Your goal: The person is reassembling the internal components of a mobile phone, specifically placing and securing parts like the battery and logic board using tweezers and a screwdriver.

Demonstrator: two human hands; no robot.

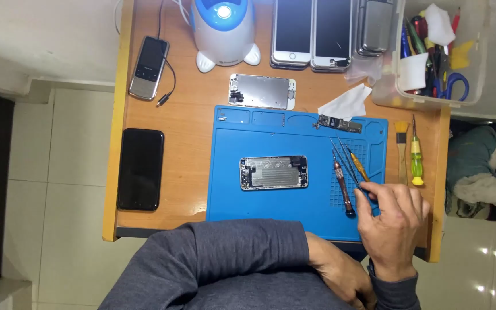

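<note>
My right hand rests on the right part of a blue work mat, its fingertips pinching the near end of thin black tweezers. Beside the tweezers lie a dark red-handled screwdriver and a slim orange-handled tool. An opened phone body, its metal insides showing, lies at the mat's middle, left of that hand. My left hand hangs low at the table's near edge, partly hidden behind the right one, at the end of a grey sleeve.
A small circuit board, a detached screen panel and a white cloth lie behind the mat. A brush and green screwdriver sit right. Black phone, keypad phone, white-blue device, stacked phones, tool tub.
</note>
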